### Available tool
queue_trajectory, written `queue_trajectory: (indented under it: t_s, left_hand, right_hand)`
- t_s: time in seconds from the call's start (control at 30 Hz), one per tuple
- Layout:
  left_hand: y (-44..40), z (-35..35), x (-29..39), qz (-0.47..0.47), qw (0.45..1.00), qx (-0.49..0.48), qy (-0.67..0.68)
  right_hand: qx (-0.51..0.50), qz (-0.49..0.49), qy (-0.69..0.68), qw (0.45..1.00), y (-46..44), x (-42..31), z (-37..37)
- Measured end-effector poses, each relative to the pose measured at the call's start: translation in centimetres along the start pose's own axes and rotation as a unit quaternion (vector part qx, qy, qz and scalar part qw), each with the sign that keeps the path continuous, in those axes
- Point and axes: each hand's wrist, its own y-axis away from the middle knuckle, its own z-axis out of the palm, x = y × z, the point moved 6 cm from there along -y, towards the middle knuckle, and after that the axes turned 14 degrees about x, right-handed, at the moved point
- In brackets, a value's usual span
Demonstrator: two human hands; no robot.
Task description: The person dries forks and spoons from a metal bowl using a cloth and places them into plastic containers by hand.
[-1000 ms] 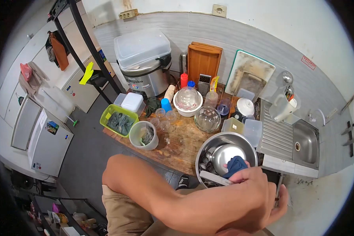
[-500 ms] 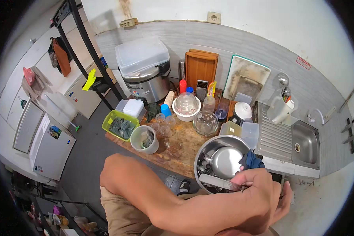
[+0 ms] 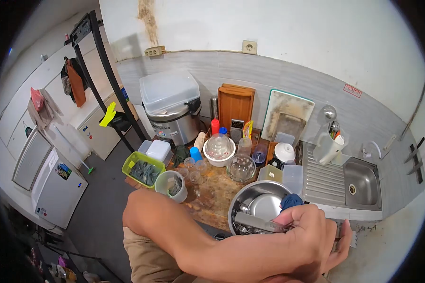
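My left hand (image 3: 307, 228) reaches across from the left. It is closed, thumb and fingers pinching a broad flat metal blade that looks like a knife (image 3: 257, 221). The blade lies over a large steel basin (image 3: 232, 207), its blunt end pointing left. Inside the basin are several pieces of metal cutlery (image 3: 243, 208) and a shiny round metal surface. A bunched dark blue cloth (image 3: 292, 202) shows just beyond my left fingers, over the basin's right rim. Partly behind my left hand, curled fingers of my right hand (image 3: 343, 240) show; what they hold is hidden.
Glass bowls (image 3: 241, 168), clear cups (image 3: 193, 172), a green basket (image 3: 133, 177) and a white bucket (image 3: 180, 192) stand on the wooden table (image 3: 208, 207). A rice cooker (image 3: 179, 125) is behind. At right are plastic containers (image 3: 293, 177), a draining board (image 3: 318, 179) and a sink (image 3: 363, 177).
The view has tilted up slightly, so the table and basin appear lower. The blade stays in my left hand over the basin; the blue cloth looks more tightly bunched.
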Motion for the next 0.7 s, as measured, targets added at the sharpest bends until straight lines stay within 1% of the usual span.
queue_trajectory:
  t_s: [0.07,0.13,0.17,0.23,0.27,0.33,0.37,0.4,0.43,0.63,0.7]
  left_hand:
    - [-0.5,0.0,-1.6,0.108,0.98,-0.111,0.122]
    - [0.0,-0.1,-1.9,0.21,0.922,-0.22,0.239]
    - [0.0,-0.1,-1.5,0.212,0.923,-0.221,0.235]
    - [-0.2,0.2,-0.6,0.119,0.981,-0.121,0.099]
    - [-0.1,0.2,0.0,0.07,0.995,-0.069,0.03]
    - [-0.5,-1.3,-1.4,-0.03,0.993,0.038,-0.107]
    - [-0.6,-1.2,-1.6,-0.029,0.993,0.038,-0.108]
    - [-1.2,-0.5,-2.7,0.084,0.989,-0.11,0.061]
    - [-0.6,-0.4,-2.3,0.191,0.922,-0.252,0.225]
    - [-1.3,-0.5,-2.2,0.209,0.917,-0.262,0.217]
    - [-1.5,-0.4,-2.0,0.21,0.92,-0.256,0.211]
  right_hand:
    - [-0.014,0.02,-0.024,0.999,-1.3,1.4,-1.0]
    - [-0.03,0.041,-0.047,0.998,-3.0,3.2,-2.0]
    - [-0.037,0.051,-0.059,0.996,-3.8,4.1,-2.6]
    - [-0.053,0.072,-0.081,0.993,-5.7,6.2,-3.6]
    - [-0.06,0.082,-0.091,0.991,-6.7,7.3,-4.2]
    - [-0.076,0.105,-0.11,0.985,-8.4,9.4,-5.3]
    - [-0.084,0.116,-0.119,0.982,-9.2,10.4,-6.0]
    - [-0.092,0.127,-0.128,0.979,-10.0,11.4,-6.7]
    - [-0.1,0.138,-0.137,0.976,-10.7,12.3,-7.4]
    - [-0.144,0.21,-0.197,0.947,-13.1,16.4,-9.4]
    - [-0.158,0.231,-0.216,0.935,-12.2,15.9,-9.5]
